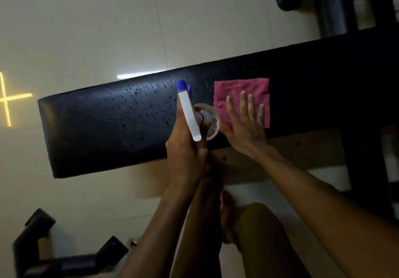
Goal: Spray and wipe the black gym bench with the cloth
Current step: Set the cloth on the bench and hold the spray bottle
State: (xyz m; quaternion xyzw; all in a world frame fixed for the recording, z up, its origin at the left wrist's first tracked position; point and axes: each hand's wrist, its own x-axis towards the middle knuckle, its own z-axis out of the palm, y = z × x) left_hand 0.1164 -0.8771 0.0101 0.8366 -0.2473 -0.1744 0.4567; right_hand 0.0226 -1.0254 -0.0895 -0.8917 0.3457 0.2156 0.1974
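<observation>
Bare knee (257,223) fills the bottom centre. Above it the left hand (185,148) is clamped on a spray bottle (190,113); the right hand (246,120) lies flat, fingers spread, on the pink cloth (257,90). Droplets bead leftward along the black bench (103,126), whose long axis crosses the frame.

I see the black gym bench (103,126) on pale floor tiles (86,29); spray droplets (138,102) bead its pad, and a pink cloth (241,90) lies flat on it.
</observation>
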